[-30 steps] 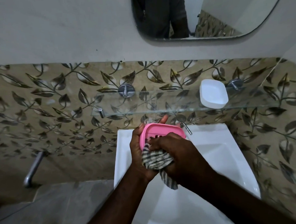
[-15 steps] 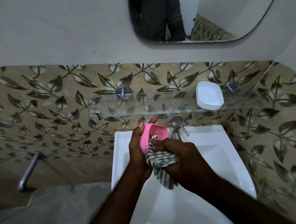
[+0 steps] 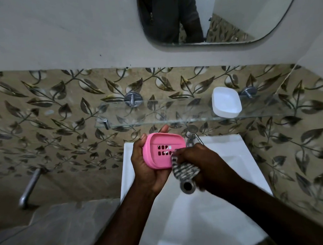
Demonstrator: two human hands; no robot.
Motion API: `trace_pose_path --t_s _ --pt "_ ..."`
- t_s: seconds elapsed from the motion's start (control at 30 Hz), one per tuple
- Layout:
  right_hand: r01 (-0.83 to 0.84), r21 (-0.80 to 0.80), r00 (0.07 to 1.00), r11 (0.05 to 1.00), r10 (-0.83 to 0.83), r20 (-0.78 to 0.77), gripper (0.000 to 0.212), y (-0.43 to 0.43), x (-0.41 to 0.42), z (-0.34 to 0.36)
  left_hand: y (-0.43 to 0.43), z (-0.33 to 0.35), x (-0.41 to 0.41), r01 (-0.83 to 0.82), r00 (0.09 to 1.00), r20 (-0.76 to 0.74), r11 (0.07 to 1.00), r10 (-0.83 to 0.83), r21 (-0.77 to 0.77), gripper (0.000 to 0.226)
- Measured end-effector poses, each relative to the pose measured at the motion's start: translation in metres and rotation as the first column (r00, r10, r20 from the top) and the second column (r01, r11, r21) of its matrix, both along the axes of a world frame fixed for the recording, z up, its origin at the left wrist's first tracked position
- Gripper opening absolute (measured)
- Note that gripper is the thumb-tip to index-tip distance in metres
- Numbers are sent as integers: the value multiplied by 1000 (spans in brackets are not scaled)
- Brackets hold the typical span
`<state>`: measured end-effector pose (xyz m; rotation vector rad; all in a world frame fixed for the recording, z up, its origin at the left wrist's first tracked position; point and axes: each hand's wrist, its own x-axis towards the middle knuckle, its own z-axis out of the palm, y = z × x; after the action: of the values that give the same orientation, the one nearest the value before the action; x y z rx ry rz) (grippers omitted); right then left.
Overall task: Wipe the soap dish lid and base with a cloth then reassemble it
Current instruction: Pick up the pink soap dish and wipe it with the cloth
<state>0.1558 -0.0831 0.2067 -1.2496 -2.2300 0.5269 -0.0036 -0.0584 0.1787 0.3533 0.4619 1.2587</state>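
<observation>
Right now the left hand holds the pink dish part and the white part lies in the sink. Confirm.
Wrong: the head view shows the white part on the glass shelf, not in the sink. The left hand does hold the pink dish part.

Left hand [image 3: 146, 170] cupped, right hand [image 3: 204, 161] seemingly clenched, wrists close.
</observation>
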Motion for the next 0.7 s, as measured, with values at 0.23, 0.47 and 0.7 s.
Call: trace_pose_path --t_s 0.23,0.47,0.7 --pt "265 -312 743 913 -399 -538 19 -1 -9 23 -1 -2 -2 69 996 45 994 -73 88 90" --pt "108 -18 939 994 -108 -327 13 -24 -50 18 -10 9 10 44 999 -22 998 -43 49 62" --pt "-36 -75 983 997 21 -184 40 -13 -11 1 -5 18 2 -51 998 -44 999 51 -17 55"
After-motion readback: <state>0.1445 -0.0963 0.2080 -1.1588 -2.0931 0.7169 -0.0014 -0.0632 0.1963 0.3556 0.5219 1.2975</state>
